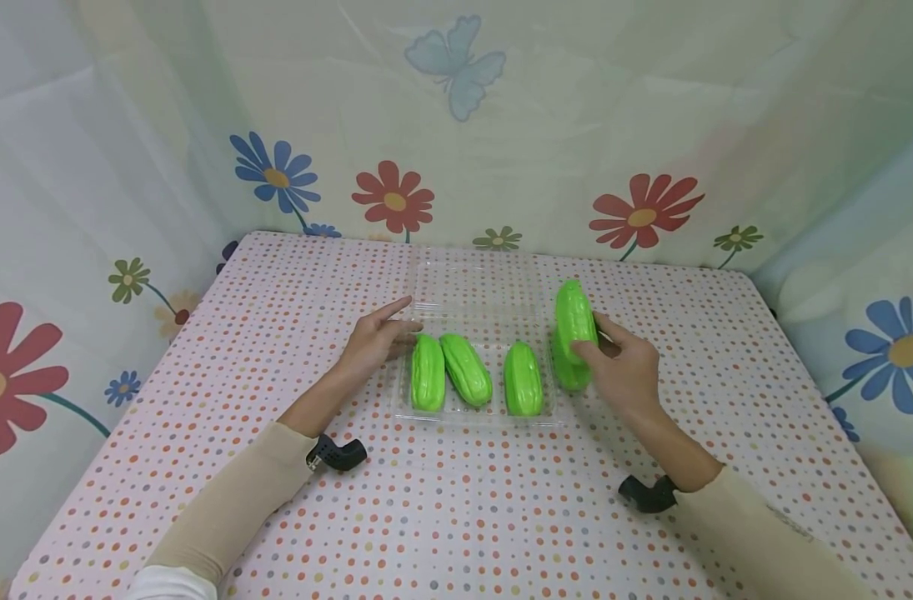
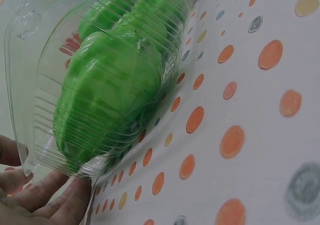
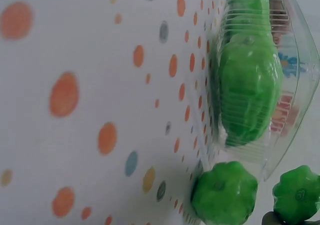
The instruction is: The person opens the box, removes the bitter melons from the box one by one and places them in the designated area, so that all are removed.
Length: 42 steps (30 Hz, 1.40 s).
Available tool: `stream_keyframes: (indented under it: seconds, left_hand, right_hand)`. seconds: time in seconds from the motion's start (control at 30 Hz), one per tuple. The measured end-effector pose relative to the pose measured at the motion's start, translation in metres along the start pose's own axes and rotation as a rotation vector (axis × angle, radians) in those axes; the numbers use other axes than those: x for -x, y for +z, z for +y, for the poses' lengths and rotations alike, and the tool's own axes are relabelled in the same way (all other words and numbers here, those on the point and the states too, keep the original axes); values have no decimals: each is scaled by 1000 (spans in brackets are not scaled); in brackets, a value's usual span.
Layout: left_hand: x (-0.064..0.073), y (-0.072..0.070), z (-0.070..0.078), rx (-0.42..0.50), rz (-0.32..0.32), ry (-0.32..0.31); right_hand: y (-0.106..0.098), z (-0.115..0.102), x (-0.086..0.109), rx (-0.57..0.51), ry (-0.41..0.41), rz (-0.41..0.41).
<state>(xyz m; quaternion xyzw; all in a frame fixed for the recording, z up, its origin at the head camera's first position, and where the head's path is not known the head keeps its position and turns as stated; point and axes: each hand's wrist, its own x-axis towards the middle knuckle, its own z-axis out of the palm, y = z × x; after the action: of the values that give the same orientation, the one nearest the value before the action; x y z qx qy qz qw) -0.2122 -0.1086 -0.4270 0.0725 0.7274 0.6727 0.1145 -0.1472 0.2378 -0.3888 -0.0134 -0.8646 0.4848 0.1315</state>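
Observation:
A clear plastic tray (image 1: 477,287) with its lid folded back lies on the dotted table and holds three green ridged gourds (image 1: 466,368) side by side. My left hand (image 1: 384,333) rests with straight fingers against the tray's left rim; in the left wrist view its fingers (image 2: 45,197) touch the tray wall (image 2: 30,45). My right hand (image 1: 593,340) grips a fourth gourd (image 1: 574,317), raised just right of the tray. Below it another gourd (image 1: 567,375) lies on the cloth beside the tray. The right wrist view shows this lying gourd (image 3: 225,192) and the held gourd (image 3: 297,187).
The table carries a white cloth with coloured dots (image 1: 501,517). Flower-printed fabric walls (image 1: 636,208) close in the back and both sides. Small black wrist cameras (image 1: 338,455) sit on both forearms.

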Motion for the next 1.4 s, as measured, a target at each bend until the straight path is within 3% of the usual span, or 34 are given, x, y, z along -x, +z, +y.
stream_keyframes:
  seconds: [0.17,0.5,1.4]
  left_hand:
    - [-1,0,0,11,-2,-3]
    - [-1,-1,-1,-4,4,-3]
    - [0,0,1,1,-4,-4]
  right_hand:
    - [-6,2,2,34,24,10]
    - [-13,14,2,61,-5,30]
    - [-27,31,0,143,145,-20]
